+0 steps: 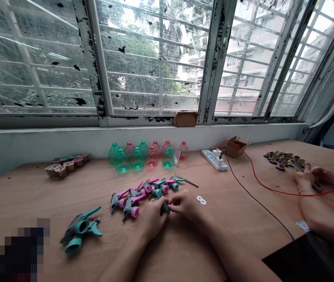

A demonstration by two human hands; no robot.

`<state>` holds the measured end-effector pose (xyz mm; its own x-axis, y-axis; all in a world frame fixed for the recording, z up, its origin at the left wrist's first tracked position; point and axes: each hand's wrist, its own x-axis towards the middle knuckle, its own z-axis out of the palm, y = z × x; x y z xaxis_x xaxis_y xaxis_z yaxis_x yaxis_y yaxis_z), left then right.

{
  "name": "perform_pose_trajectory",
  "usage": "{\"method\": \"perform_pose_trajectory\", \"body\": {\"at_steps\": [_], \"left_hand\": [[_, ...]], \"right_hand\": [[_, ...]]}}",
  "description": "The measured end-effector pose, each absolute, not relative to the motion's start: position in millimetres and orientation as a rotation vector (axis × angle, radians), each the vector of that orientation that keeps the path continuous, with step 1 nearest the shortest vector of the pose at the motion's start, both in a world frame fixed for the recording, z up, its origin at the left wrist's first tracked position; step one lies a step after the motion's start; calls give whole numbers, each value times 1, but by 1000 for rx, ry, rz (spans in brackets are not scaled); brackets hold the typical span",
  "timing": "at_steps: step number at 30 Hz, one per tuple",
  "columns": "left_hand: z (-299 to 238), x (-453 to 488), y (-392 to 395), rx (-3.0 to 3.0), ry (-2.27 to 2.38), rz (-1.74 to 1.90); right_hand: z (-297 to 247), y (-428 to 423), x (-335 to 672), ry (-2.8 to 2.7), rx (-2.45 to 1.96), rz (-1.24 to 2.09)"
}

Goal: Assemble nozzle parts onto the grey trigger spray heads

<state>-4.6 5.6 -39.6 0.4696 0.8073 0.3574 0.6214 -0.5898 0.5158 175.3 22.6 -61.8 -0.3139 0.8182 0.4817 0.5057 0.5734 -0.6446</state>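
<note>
A trigger spray head with a teal collar [164,208] is gripped in my left hand [152,217], its grey body mostly covered by the fingers. My right hand [186,205] has thumb and fingertips pinched together against the collar's opening; whatever lies between them is hidden. Two white washers [201,200] rest on the table just right of that hand. Beyond both hands is a pile of grey spray heads with pink or teal parts [133,196]. Off to the left, two teal-and-grey spray heads [80,231] lie close together.
Green and red clear bottles [137,158] stand along the wall beside a white power strip [215,159]. Metal tweezers [187,180] lie behind my hands. A red cable [261,178] crosses rightward toward a co-worker's hands [306,178]. Small brown containers [67,164] sit at the far left.
</note>
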Motion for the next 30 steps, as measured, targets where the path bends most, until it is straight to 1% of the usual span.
{"method": "perform_pose_trajectory", "body": {"at_steps": [6,13,19,30], "left_hand": [[-35,-2,1,2329,1110,885],[-38,-1,4,2191,1104,894],[-37,-1,3,2208,1111,878],[-35,-3,1,2277,1138,862]], "right_hand": [[-57,19,178,-2005,-926,455],[-49,14,186,-1945,-845,414],[-54,14,184,-2095,-886,347],[-57,16,187,-2150,-922,310]]}}
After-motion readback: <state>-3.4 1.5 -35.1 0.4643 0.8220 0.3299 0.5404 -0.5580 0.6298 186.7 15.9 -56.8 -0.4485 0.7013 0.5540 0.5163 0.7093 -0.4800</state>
